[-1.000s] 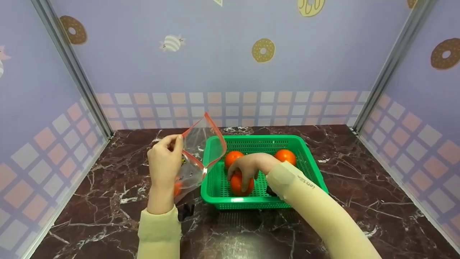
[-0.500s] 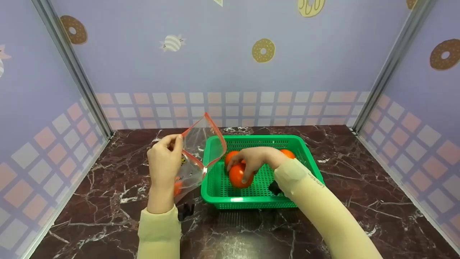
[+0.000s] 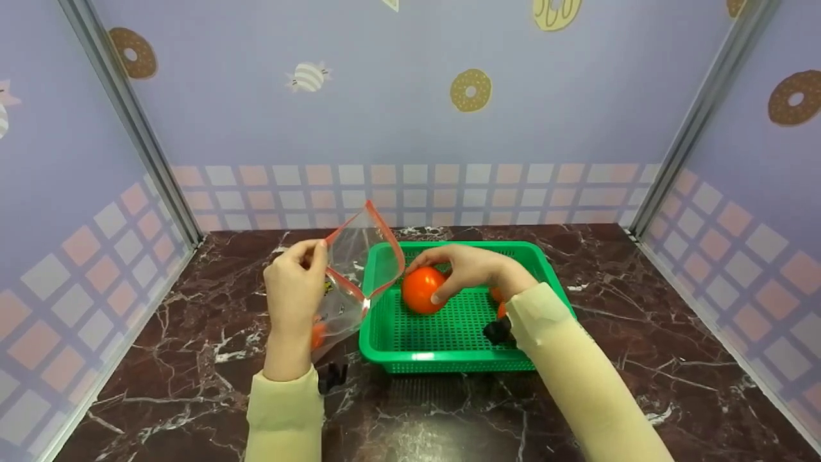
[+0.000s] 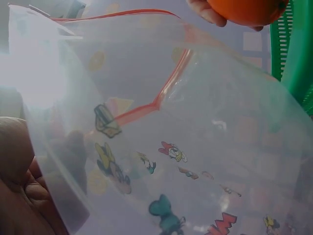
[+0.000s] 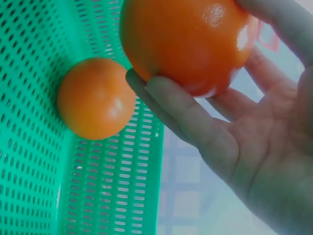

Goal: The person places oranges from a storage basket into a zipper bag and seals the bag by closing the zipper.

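My left hand (image 3: 295, 279) pinches the edge of a clear zip bag (image 3: 349, 308) with a red rim, its mouth spread toward the right. Cartoon figures are printed on the bag (image 4: 161, 186), as the left wrist view shows. An orange shape (image 3: 317, 333) shows through its lower part. My right hand (image 3: 474, 266) grips a glossy orange (image 3: 423, 290) above the left side of a green basket (image 3: 449, 357), close beside the bag's mouth. In the right wrist view, fingers and thumb curve round this orange (image 5: 188, 44), and another orange (image 5: 97, 98) lies in the basket.
More oranges (image 3: 502, 309) lie at the basket's right, partly hidden by my right wrist. A dark marbled tabletop (image 3: 192, 359) carries everything. Patterned walls (image 3: 410, 115) stand behind and on both sides. Black wrist mounts (image 3: 497, 332) show at my wrists.
My right hand has raised the orange from the basket floor, moving it away from me toward the bag's mouth. My left hand and the bag have stayed put.
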Action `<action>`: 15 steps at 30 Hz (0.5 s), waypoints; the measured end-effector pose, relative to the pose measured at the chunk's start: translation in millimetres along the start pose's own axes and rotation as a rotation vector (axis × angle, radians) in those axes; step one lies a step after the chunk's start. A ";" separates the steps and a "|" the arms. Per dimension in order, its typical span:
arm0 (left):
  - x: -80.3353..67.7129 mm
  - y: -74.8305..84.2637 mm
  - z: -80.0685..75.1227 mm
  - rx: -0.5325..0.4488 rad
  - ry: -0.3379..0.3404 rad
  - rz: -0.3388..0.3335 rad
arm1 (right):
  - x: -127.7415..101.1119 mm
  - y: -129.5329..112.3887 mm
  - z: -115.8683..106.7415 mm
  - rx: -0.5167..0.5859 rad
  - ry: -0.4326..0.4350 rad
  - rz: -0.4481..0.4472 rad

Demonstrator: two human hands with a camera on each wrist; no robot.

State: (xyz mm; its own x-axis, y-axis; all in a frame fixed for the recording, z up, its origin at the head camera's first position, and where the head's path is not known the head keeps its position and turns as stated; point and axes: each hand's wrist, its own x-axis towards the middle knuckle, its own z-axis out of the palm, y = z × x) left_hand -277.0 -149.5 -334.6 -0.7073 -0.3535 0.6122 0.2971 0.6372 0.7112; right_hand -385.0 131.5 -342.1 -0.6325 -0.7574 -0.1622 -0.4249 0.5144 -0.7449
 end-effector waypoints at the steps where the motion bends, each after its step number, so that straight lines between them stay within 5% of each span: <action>1: -0.1 -0.2 0.0 -0.001 -0.001 0.001 | -1.4 -0.2 -0.7 0.014 0.011 -0.009; 15: 1.4 0.1 0.5 0.010 0.000 0.006 | -20.3 2.7 -7.5 0.275 0.174 -0.119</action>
State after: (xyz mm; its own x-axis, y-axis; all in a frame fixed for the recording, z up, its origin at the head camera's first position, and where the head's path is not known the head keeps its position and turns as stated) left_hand -278.3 -149.6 -333.9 -0.7053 -0.3497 0.6166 0.2953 0.6458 0.7041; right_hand -378.2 151.2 -336.0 -0.7000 -0.7134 0.0314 -0.3267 0.2808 -0.9024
